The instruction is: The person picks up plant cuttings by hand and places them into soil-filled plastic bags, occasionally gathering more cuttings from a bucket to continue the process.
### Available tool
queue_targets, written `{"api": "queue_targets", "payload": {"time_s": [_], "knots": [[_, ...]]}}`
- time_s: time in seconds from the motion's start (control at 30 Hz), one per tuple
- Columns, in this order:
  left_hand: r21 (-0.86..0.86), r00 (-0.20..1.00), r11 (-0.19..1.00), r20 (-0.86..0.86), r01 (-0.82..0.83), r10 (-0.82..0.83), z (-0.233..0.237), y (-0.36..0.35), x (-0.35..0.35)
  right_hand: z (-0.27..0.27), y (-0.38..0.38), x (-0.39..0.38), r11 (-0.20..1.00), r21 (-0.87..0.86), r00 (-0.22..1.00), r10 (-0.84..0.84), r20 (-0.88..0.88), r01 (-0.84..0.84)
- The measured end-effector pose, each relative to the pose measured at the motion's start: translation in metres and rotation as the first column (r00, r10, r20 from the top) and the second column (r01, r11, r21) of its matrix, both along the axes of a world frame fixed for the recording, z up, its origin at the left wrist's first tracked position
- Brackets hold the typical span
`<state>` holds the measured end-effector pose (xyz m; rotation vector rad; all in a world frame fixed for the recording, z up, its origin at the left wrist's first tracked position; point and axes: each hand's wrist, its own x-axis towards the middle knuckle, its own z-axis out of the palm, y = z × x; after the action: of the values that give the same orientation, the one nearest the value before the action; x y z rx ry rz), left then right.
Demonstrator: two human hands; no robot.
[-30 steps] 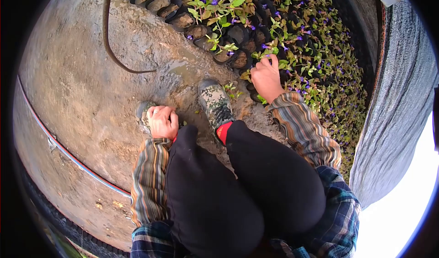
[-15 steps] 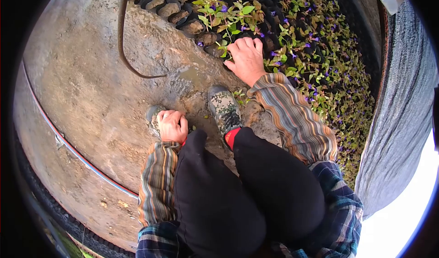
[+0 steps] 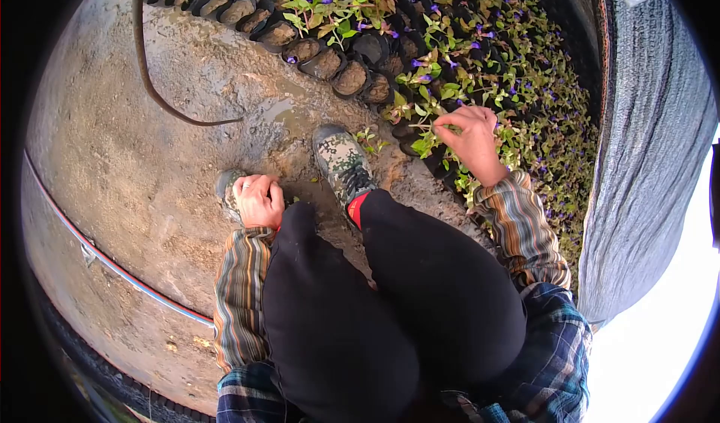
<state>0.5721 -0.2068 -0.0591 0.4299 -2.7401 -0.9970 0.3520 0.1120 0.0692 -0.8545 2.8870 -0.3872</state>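
My right hand [image 3: 472, 142] reaches into the bed of low plants [image 3: 525, 70] with green and reddish leaves and small violet flowers. Its thumb and fingertips are pinched together on a thin plant stem [image 3: 421, 126] at the bed's near edge. Just in front are black nursery pots [image 3: 350, 78] filled with brown soil, packed in rows. My left hand [image 3: 259, 199], a ring on one finger, hangs beside my left shoe [image 3: 229, 187] with its fingers curled in. Whatever may be inside that curl is hidden.
Wet, muddy ground [image 3: 150, 153] lies ahead and left, with a puddle. A dark bent hose or rod [image 3: 146, 78] comes down from the top. A thin red-and-blue hose [image 3: 135, 279] crosses at left. Grey shade cloth [image 3: 645, 138] borders the right. My right shoe [image 3: 341, 160] stands by the bed.
My right hand has moved right and nearer, from the row of pots to a plant, and its fingers have come together. The view has shifted; my left hand stays by the shoe.
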Motion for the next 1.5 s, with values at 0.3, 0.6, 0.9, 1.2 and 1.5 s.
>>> {"api": "queue_targets", "payload": {"time_s": [0.3,0.6,0.9,1.2,1.5], "knots": [[0.0,1.0,1.0,-0.006,0.005,-0.005,0.0,0.0,0.0,-0.057,-0.007,0.015,0.97,0.212,0.974,0.153,-0.169,-0.116],[-0.012,1.0,1.0,0.003,0.008,-0.008,0.003,0.0,-0.001,-0.08,-0.022,0.021,0.93,0.34,0.979,0.179,-0.097,-0.137],[-0.007,1.0,1.0,0.01,0.009,-0.009,0.002,0.0,-0.002,-0.026,-0.056,-0.049,0.992,-0.025,0.99,0.12,-0.072,-0.122],[0.01,1.0,1.0,0.026,-0.004,0.004,0.005,0.0,-0.003,-0.041,-0.124,-0.113,0.988,-0.051,0.989,0.144,0.024,-0.142],[0.034,1.0,0.999,0.023,0.002,-0.003,0.011,-0.001,-0.004,-0.092,-0.123,-0.103,0.926,-0.297,0.972,-0.212,0.099,0.233]]}}
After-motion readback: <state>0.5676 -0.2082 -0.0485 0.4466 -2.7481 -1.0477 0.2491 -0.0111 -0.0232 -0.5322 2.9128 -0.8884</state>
